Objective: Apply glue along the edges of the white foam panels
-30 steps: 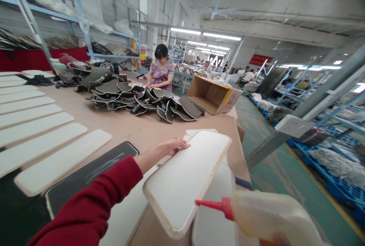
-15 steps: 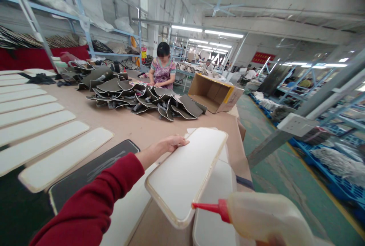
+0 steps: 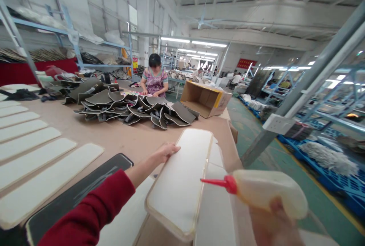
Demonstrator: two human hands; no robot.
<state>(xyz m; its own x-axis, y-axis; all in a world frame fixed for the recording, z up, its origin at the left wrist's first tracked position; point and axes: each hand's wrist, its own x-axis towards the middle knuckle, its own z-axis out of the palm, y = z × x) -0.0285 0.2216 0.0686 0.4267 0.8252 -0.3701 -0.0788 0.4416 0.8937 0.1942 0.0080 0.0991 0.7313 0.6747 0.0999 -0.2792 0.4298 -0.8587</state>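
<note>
My left hand (image 3: pixel 166 152) grips the far left edge of a white rounded panel (image 3: pixel 182 179), thumb on top, and holds it tilted above the table. A yellowish band that looks like glue runs around the panel's rim. In my right hand (image 3: pixel 275 217), blurred at the lower right, is a translucent squeeze bottle (image 3: pixel 268 189) with a red nozzle (image 3: pixel 216 182). The nozzle points left, its tip at the panel's right edge; whether it touches I cannot tell. More white panels (image 3: pixel 218 204) lie beneath the held one.
White panels (image 3: pixel 51 175) lie in an overlapping row on the left, beside a black panel (image 3: pixel 82 189). Dark grey folded pieces (image 3: pixel 137 105) are heaped farther back, near an open cardboard box (image 3: pixel 203 97). A co-worker (image 3: pixel 155 76) sits behind them. A metal post (image 3: pixel 302 90) slants at right.
The bottle has risen, and its nozzle tip has moved from the panel's near right corner up along the right edge. The panel has turned slightly in my left hand. The view has shifted.
</note>
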